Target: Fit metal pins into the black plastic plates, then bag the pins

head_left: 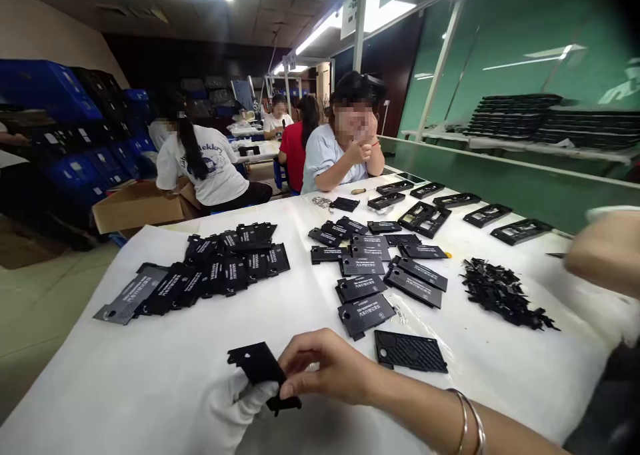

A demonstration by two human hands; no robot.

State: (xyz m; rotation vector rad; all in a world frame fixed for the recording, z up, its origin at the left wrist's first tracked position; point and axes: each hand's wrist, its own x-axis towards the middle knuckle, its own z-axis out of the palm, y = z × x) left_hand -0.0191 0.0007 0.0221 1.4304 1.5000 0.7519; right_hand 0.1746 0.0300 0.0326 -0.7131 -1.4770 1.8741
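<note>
A black plastic cover (260,363) with small tabs is held up near the table's front edge, tilted. My left hand (235,405), in a white glove, grips its lower left side. At the cover's right edge, the bare thumb and fingers of my right hand (327,368) are closed on it; the fingertips behind it are hidden. Beyond lie several black covers with white printing (367,312), some overlapping. One ribbed black cover (411,352) lies face down just past my right wrist. A row of overlapping printed covers (195,278) stretches across the left side.
Small black plastic pieces (505,294) lie heaped at the right. Several black frames (425,218) line the far right side. A blurred arm (607,252) reaches in from the right edge. A person (340,152) sits across the table; a cardboard box (145,208) stands beyond its left side.
</note>
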